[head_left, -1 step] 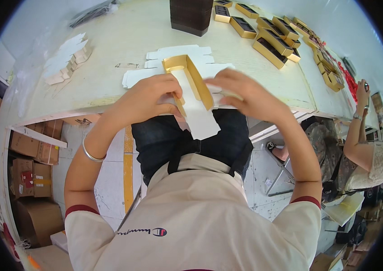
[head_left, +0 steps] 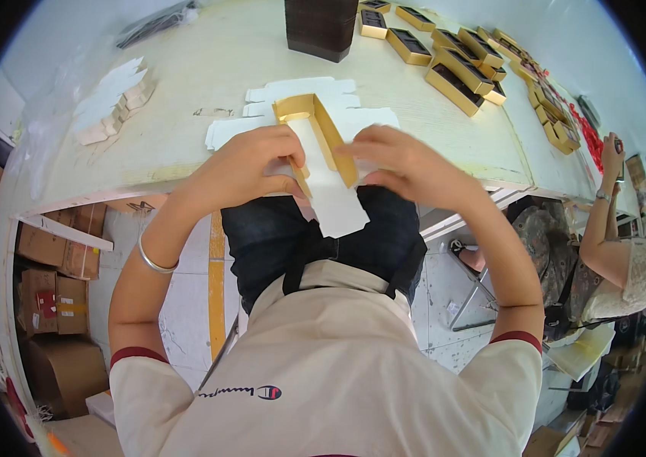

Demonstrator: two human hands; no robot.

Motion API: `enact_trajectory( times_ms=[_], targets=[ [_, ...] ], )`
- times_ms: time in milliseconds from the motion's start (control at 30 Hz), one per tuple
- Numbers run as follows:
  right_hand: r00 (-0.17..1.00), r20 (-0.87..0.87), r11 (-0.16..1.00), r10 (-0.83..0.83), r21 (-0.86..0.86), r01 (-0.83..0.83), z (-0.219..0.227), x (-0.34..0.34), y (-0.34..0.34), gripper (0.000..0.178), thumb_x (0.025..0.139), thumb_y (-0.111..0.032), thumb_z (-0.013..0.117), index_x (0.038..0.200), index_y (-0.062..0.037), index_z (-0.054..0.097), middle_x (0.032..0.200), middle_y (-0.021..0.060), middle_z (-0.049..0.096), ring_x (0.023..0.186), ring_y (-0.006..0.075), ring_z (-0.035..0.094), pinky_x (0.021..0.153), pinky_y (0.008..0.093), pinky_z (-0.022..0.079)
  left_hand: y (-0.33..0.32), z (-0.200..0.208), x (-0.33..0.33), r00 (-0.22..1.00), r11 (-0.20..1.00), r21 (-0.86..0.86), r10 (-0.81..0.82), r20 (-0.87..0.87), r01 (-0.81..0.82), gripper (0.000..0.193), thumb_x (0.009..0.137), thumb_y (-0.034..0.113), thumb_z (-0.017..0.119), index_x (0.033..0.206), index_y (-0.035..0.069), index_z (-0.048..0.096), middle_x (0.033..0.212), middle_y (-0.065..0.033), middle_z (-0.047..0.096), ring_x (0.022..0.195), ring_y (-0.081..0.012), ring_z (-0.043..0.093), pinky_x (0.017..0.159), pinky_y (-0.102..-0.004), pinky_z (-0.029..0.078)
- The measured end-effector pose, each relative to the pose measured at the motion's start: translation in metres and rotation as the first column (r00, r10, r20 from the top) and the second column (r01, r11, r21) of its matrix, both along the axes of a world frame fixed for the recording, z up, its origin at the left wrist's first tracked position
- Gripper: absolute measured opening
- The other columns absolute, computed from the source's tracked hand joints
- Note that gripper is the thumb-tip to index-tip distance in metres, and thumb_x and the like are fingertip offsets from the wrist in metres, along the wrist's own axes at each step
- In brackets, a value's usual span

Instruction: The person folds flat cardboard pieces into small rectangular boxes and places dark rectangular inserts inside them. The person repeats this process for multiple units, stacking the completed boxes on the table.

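A partly folded cardboard box point(head_left: 323, 141), gold inside with a white base, lies across the table's front edge. Its far end and long side walls stand up, while a white flap sticks out over my lap. My left hand point(head_left: 266, 160) is closed on the left wall, with the fingers over its top edge and the thumb nearer me. Slightly blurred, my right hand point(head_left: 403, 160) has curled fingers at the right wall's top edge and its thumb low beside the near end. Flat white cardboard blanks point(head_left: 231, 131) lie under the box.
A stack of folded white cardboard pieces point(head_left: 113, 103) sits at the left. Beyond the box stands a dark brown container point(head_left: 319, 30). Several gold boxes with dark insides point(head_left: 460, 76) are grouped at the back right. Another person point(head_left: 612, 251) sits at the right.
My right hand has come inward and down onto the right wall from a more spread, blurred position. The box has shifted very slightly. My left hand stays on the left wall.
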State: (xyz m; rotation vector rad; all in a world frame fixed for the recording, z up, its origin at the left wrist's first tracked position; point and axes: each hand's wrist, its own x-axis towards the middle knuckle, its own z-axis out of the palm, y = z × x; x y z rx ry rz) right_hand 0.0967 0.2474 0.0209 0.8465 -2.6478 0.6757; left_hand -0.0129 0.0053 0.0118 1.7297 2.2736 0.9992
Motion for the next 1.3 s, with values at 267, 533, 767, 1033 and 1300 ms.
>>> enact_trajectory(
  times_ms=[267, 533, 767, 1033, 1300],
  targets=[
    [1.0, 0.013, 0.992, 0.006, -0.125, -0.005, -0.022, -0.03, -0.026, 0.013, 0.073, -0.007, 0.072, 0.077, -0.0028, 0.061, 0.079, 0.01, 0.051, 0.076, 0.0267, 0.052, 0.066, 0.0339, 0.043, 0.005, -0.006, 0.006, 0.992, 0.994, -0.01, 0.108, -0.065, -0.109, 0.017, 0.073, 0.008, 0.071, 0.074, 0.004, 0.054, 0.077, -0.0061, 0.056, 0.077, -0.0222, 0.053, 0.07, -0.0312, 0.043],
    [0.929, 0.361, 0.933, -0.076, -0.303, 0.194, -0.015, -0.017, -0.033, 0.028, 0.074, -0.005, 0.07, 0.1, -0.0047, 0.058, 0.084, 0.0107, 0.054, 0.081, 0.025, 0.054, 0.07, 0.0333, 0.045, 0.023, -0.019, 0.024, 0.97, 0.969, 0.056, 0.243, -0.027, -0.241, 0.016, 0.077, 0.014, 0.069, 0.076, 0.003, 0.057, 0.069, -0.0085, 0.053, 0.061, -0.0238, 0.053, 0.057, -0.0328, 0.041],
    [0.998, -0.056, 0.999, -0.013, 0.05, 0.016, -0.018, 0.024, -0.022, 0.059, 0.068, 0.0, 0.071, 0.123, -0.0093, 0.051, 0.129, 0.015, 0.043, 0.11, 0.0313, 0.048, 0.091, 0.0354, 0.043, 0.019, -0.017, 0.02, 0.973, 0.973, 0.015, 0.229, 0.028, -0.23, 0.016, 0.077, 0.012, 0.069, 0.077, 0.0, 0.059, 0.069, -0.0088, 0.053, 0.061, -0.0196, 0.051, 0.055, -0.0295, 0.039],
    [0.986, 0.165, 0.725, -0.027, -0.676, 0.133, -0.038, -0.028, -0.038, 0.028, 0.079, -0.006, 0.07, 0.099, -0.0053, 0.051, 0.08, 0.0025, 0.051, 0.067, 0.0097, 0.053, 0.058, 0.025, 0.042, 0.013, -0.007, 0.006, 0.76, 0.985, 0.038, 0.105, 0.642, -0.169, 0.04, 0.098, 0.043, 0.04, 0.103, 0.007, 0.054, 0.076, -0.0028, 0.051, 0.063, -0.0105, 0.046, 0.059, -0.0232, 0.039],
    [0.986, 0.091, 0.776, -0.136, -0.61, 0.164, -0.041, -0.032, -0.049, 0.019, 0.083, -0.007, 0.064, 0.097, -0.0061, 0.051, 0.079, 0.0061, 0.05, 0.067, 0.0149, 0.055, 0.056, 0.0254, 0.043, 0.017, -0.014, 0.02, 0.888, 0.955, 0.127, 0.192, 0.418, -0.267, 0.029, 0.095, 0.02, 0.048, 0.119, 0.008, 0.038, 0.092, -0.0059, 0.051, 0.065, -0.0089, 0.044, 0.061, -0.0236, 0.04]
  ],
)
